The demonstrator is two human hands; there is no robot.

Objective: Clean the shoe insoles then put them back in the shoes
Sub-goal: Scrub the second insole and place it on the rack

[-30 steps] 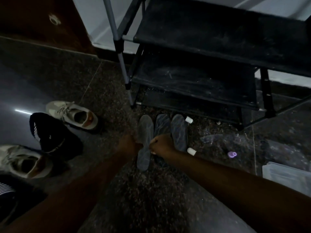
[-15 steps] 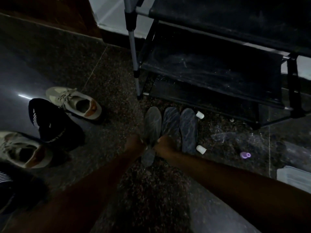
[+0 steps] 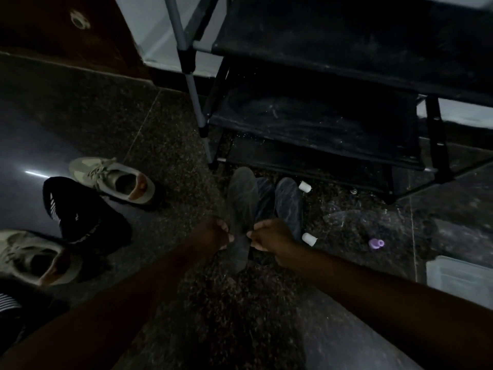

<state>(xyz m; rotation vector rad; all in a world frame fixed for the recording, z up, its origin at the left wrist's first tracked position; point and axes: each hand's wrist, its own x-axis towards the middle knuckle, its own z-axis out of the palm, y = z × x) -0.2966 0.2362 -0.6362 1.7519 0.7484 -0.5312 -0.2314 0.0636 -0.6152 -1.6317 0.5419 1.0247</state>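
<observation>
Grey foam, thin and bendy by the look of it, is what we are pinching. Our left hand [image 3: 212, 232] and right hand [image 3: 270, 236] are curling onto opposite edges of one insole [image 3: 241, 204] near its heel end, with the toe pointing away beyond our fingertips. We are judging it light and floppy, so gripping both edges is steadying it. Just past the right fingers, two more insoles [image 3: 289, 204] are lying on the floor [image 3: 173, 156]. Well left of the left fingers, a beige sneaker [image 3: 114, 180] is waiting.

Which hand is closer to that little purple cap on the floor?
Right. The right hand is left of the purple cap; the left hand is farther, beyond the grey insole both pinch.
</observation>
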